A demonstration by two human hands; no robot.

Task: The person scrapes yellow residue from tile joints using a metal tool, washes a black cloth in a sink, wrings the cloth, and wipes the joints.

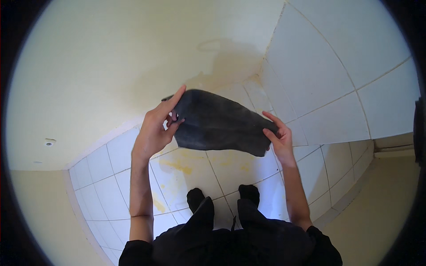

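Note:
A dark grey cloth [222, 124], seemingly folded into a long flat shape, is stretched between my hands above the floor. My left hand [156, 126] grips its left end, with the fingers along the upper edge and a fingertip showing through a gap or hole near that end. At the right end, my right hand [282, 139] pinches the narrower corner between thumb and fingers. The cloth slopes down toward the right, and its underside is hidden.
White floor tiles [213, 170] with yellowish stains lie below, where my feet in dark socks [249, 194] stand. A cream wall [111, 57] rises ahead and to the left, and a white tiled wall [328, 80] to the right. Something dark [419, 133] hangs at the far right.

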